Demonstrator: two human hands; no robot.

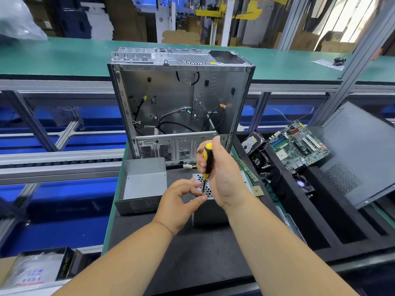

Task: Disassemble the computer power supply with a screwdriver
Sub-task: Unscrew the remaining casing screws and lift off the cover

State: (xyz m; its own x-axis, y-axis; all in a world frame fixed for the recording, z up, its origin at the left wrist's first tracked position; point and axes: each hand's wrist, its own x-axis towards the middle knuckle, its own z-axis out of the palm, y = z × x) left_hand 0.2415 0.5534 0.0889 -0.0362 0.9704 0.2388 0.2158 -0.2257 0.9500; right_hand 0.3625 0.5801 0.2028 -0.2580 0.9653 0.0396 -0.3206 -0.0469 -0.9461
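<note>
no text sharp enough to read

open mat nearside, case blocking behind

A long green-topped bench spans the room on grey aluminium framing. Beyond its far edge stand stacked cardboard boxes and yellow machinery. Daylight glows at the far right.

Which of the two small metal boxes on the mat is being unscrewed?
The right box, with the honeycomb grille, under the screwdriver. The left box sits open and untouched.
</note>
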